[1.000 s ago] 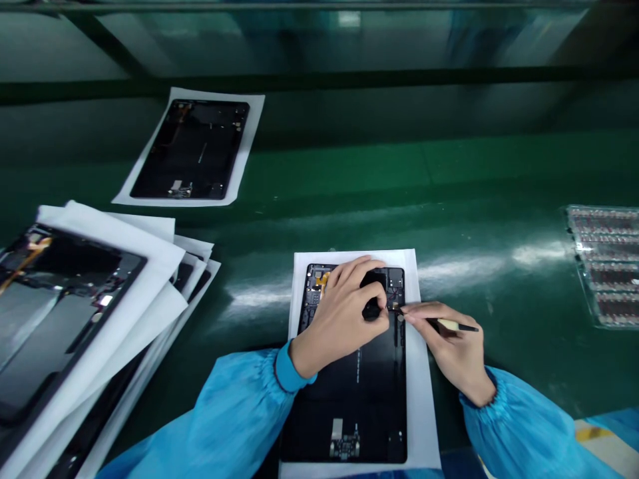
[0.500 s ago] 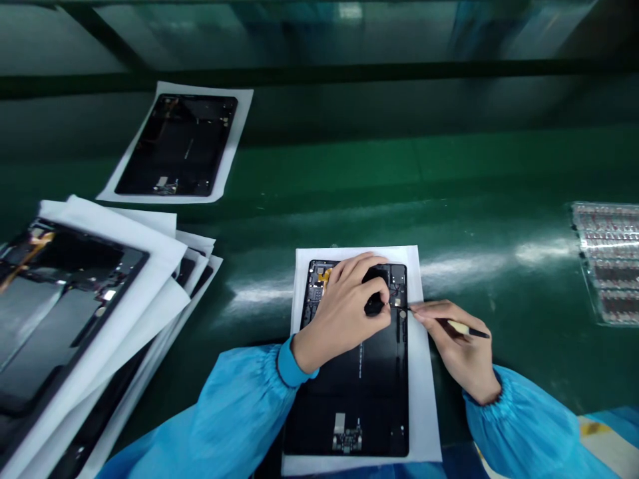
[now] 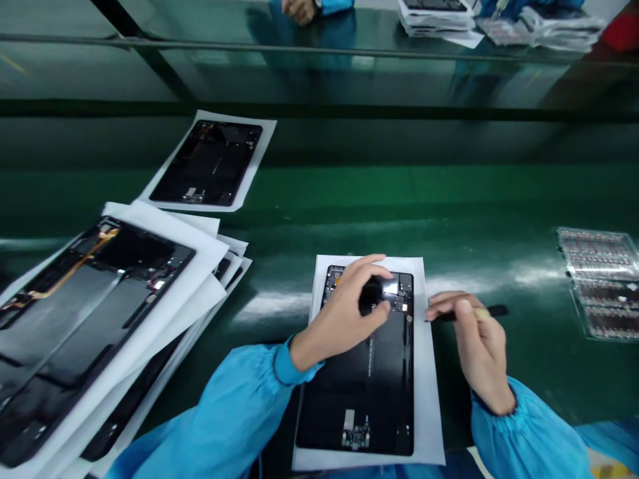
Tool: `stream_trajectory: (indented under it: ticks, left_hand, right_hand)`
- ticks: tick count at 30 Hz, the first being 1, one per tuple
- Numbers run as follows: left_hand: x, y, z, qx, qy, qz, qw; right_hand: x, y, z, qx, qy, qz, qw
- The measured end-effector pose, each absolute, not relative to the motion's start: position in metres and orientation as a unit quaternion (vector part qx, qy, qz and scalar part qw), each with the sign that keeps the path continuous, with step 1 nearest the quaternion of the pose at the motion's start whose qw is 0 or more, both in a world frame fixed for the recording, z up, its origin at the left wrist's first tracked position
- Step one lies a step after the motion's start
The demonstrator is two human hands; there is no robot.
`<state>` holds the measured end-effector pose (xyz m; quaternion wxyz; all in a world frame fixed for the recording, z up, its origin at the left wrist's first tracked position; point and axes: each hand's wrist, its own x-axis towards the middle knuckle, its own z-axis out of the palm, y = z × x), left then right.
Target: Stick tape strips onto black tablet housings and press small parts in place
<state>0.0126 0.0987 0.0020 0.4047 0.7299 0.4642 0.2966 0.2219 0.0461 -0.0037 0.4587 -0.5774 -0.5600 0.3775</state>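
A black tablet housing (image 3: 369, 379) with exposed circuit parts lies on a white sheet (image 3: 429, 412) in front of me. Over its upper part is my left hand (image 3: 344, 313), thumb and index finger apart in a wide curve, with nothing visible between them. To the right of the housing, my right hand (image 3: 476, 339) grips a thin pen-like tool (image 3: 496, 311) with a dark end. The tool's fine tip is near the sheet's right edge, apart from the housing.
At the left is a stack of tablet housings (image 3: 60, 332) with white sheets between. Another housing (image 3: 210, 163) lies behind it. A clear tray of small parts (image 3: 602, 283) is at the right. Across a divider, a person's hand (image 3: 299, 10) shows beside stacked items (image 3: 439, 23).
My left thumb and index finger have parted. My right hand has moved right with the tool, away from the housing's edge. The view has tilted up, showing the far bench.
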Motion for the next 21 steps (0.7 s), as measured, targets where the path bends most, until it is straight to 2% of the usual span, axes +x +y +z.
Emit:
stream_trajectory:
  ticks: [3,5,8,11,14,16,21]
  left_hand:
    - [-0.016,0.076,0.013,0.666,0.51,0.361,0.407]
    - [-0.032,0.053,0.015,0.629,0.546,0.351,0.429]
    - [-0.042,0.019,0.013,0.6,0.561,0.301,0.485]
    - [-0.035,-0.004,0.013,0.564,0.542,0.271,0.561]
    - [-0.022,-0.017,0.02,0.485,0.506,0.262,0.663]
    - [-0.015,-0.025,0.026,0.427,0.49,0.282,0.706]
    - [-0.008,-0.041,0.03,0.319,0.477,0.344,0.743]
  right_hand:
    - [0.193,0.055,0.007,-0.576,-0.7,0.298,0.299]
    - [0.175,0.063,0.004,-0.573,-0.762,0.237,0.189]
    - [0.162,0.075,-0.007,-0.578,-0.783,0.2,0.108]
    - [0.165,0.07,-0.001,-0.566,-0.782,0.212,0.15]
    - [0.174,0.037,0.026,-0.53,-0.788,0.226,0.217]
    - [0.179,0.004,0.046,-0.492,-0.809,0.223,0.231]
    - [0.182,-0.056,0.055,-0.446,-0.857,0.096,0.238]
